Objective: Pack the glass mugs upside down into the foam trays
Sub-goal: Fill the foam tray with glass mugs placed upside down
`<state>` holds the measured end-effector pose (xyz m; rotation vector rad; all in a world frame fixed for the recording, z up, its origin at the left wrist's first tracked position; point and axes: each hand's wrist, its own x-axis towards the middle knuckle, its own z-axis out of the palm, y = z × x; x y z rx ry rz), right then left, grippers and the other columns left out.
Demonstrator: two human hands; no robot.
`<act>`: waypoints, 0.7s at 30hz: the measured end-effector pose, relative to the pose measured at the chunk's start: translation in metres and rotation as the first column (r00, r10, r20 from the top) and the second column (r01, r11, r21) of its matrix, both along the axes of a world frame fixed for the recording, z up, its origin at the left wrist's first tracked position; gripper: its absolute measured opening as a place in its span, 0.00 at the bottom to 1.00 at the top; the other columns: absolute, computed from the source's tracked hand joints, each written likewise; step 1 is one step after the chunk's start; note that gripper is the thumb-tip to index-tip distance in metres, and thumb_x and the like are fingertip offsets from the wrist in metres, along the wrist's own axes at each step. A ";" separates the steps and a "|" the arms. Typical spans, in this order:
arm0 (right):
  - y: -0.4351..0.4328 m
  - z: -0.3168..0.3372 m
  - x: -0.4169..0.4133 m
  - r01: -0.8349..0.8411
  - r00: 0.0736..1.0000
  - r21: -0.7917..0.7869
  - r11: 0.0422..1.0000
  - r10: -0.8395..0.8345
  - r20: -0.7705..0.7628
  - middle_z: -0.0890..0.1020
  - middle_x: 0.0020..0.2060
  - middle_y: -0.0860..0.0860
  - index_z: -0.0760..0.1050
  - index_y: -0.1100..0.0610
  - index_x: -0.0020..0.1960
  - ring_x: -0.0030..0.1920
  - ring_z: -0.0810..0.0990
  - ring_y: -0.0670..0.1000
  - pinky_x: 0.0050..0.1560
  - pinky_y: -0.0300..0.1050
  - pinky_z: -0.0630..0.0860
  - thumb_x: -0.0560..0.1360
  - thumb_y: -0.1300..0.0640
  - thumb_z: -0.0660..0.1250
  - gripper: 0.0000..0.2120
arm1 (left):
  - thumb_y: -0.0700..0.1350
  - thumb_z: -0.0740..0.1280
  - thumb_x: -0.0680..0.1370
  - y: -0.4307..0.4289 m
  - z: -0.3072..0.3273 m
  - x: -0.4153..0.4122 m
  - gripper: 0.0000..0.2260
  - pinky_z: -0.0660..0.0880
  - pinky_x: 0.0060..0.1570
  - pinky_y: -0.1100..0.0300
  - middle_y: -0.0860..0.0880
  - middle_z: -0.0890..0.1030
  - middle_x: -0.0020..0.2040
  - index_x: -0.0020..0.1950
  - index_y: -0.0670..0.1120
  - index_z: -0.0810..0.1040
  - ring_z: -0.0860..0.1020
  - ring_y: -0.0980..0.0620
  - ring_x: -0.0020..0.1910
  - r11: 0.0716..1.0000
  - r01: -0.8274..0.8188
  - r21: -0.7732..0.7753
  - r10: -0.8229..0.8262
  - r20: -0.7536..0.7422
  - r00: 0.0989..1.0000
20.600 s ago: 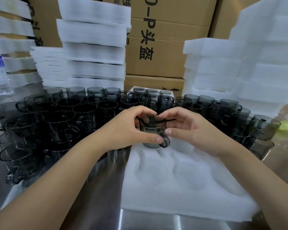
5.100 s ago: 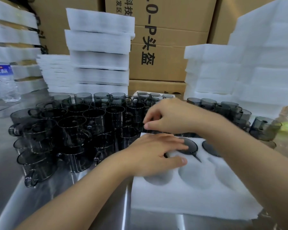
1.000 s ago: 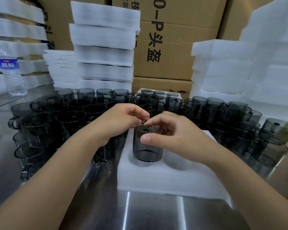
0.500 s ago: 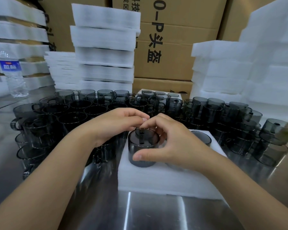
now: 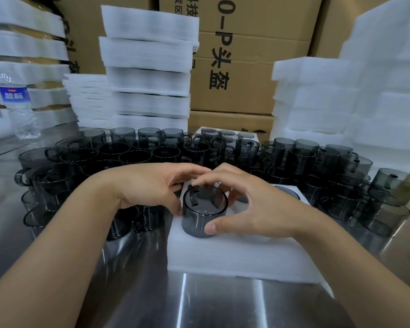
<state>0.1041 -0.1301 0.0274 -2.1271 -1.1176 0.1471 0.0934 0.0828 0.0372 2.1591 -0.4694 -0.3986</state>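
Mug (image 5: 204,209), one smoky grey glass, stands base up at the near-left corner of the tray (image 5: 234,256), its mouth down against the foam. Both hands close round it. The right hand (image 5: 253,204) has its thumb pressed to the near wall and its fingers curved over the far edge of the base. The left hand (image 5: 152,185) comes in from the left, thumb against the left wall and fingers bent toward the far side. How deep the mug sits in its pocket cannot be told.

One second mug (image 5: 287,192) shows as a dark round base further back on the right of the same tray, partly behind the right hand. The single white tray lies on the steel table (image 5: 223,304).

Loose mugs (image 5: 81,166) crowd the table to the left, behind and to the right, mouths up, dozens of them and too many to count. At the back one more tray (image 5: 225,133) holds a few mugs. One water bottle (image 5: 17,107) stands far left. Foam stacks (image 5: 147,67) rise on the left, middle and right, before brown cartons (image 5: 246,55).
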 end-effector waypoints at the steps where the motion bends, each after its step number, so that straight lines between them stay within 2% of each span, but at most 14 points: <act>1: 0.000 0.000 0.001 -0.001 1.000 -0.007 1.000 0.001 0.002 0.71 0.50 0.37 0.74 0.40 0.60 0.52 0.74 0.40 0.52 0.35 0.72 0.66 0.51 0.78 0.25 | 0.23 0.68 0.67 0.000 0.000 0.000 0.38 0.67 0.69 0.56 0.59 0.73 0.67 0.70 0.54 0.68 0.70 0.64 0.67 1.000 0.004 0.022 -0.004 0.000 1.000; 5: -0.001 0.000 0.003 0.002 1.000 -0.033 0.999 -0.002 0.003 0.71 0.50 0.34 0.74 0.39 0.62 0.52 0.73 0.39 0.49 0.30 0.70 0.67 0.50 0.77 0.26 | 0.31 0.71 0.66 0.000 0.000 0.001 0.39 0.66 0.70 0.53 0.59 0.73 0.67 0.72 0.57 0.65 0.69 0.61 0.68 0.996 -0.006 0.095 0.006 -0.004 1.000; 8: -0.001 0.000 0.004 -0.013 1.000 -0.044 0.999 0.012 -0.026 0.72 0.50 0.33 0.74 0.38 0.63 0.51 0.74 0.39 0.50 0.31 0.71 0.68 0.51 0.76 0.26 | 0.39 0.71 0.62 0.001 -0.001 0.002 0.40 0.65 0.70 0.51 0.60 0.72 0.68 0.71 0.60 0.64 0.68 0.59 0.69 0.980 0.003 0.200 -0.006 0.014 1.000; 10: -0.001 -0.001 0.005 -0.016 0.999 -0.048 0.999 0.014 -0.043 0.72 0.51 0.33 0.73 0.39 0.64 0.51 0.74 0.40 0.53 0.35 0.71 0.68 0.51 0.76 0.26 | 0.43 0.72 0.62 0.003 -0.001 0.003 0.43 0.62 0.72 0.51 0.61 0.67 0.71 0.74 0.61 0.59 0.65 0.59 0.71 0.954 -0.013 0.300 0.003 0.032 0.999; 12: 0.000 -0.003 0.005 -0.017 0.999 -0.065 0.998 0.014 -0.051 0.72 0.52 0.33 0.72 0.39 0.65 0.54 0.74 0.41 0.58 0.39 0.71 0.69 0.50 0.75 0.26 | 0.45 0.72 0.63 0.005 -0.001 0.005 0.45 0.59 0.73 0.52 0.62 0.64 0.74 0.76 0.60 0.55 0.62 0.59 0.73 0.930 -0.029 0.366 0.018 0.033 0.999; 15: 0.000 -0.003 0.007 -0.016 0.999 -0.107 0.994 0.011 -0.045 0.71 0.53 0.33 0.71 0.38 0.66 0.56 0.73 0.39 0.61 0.42 0.70 0.70 0.48 0.74 0.26 | 0.42 0.74 0.68 0.005 0.000 0.006 0.44 0.60 0.73 0.53 0.62 0.63 0.74 0.77 0.60 0.53 0.62 0.59 0.72 0.909 -0.035 0.416 0.020 0.039 0.999; 18: 0.001 -0.003 0.007 0.001 0.999 -0.116 0.993 -0.005 -0.035 0.72 0.52 0.34 0.71 0.36 0.65 0.54 0.73 0.37 0.55 0.34 0.69 0.69 0.41 0.71 0.25 | 0.40 0.73 0.70 0.004 0.001 0.006 0.42 0.61 0.72 0.53 0.61 0.65 0.73 0.76 0.60 0.55 0.64 0.59 0.71 0.899 -0.030 0.437 0.009 0.050 0.999; 21: 0.007 -0.008 0.005 0.076 0.997 -0.028 0.997 -0.076 -0.007 0.74 0.48 0.39 0.75 0.37 0.60 0.44 0.74 0.37 0.45 0.31 0.68 0.66 0.36 0.71 0.23 | 0.39 0.73 0.70 0.002 0.003 0.006 0.41 0.62 0.71 0.53 0.61 0.66 0.72 0.76 0.61 0.56 0.64 0.59 0.71 0.896 -0.019 0.443 -0.002 0.048 0.999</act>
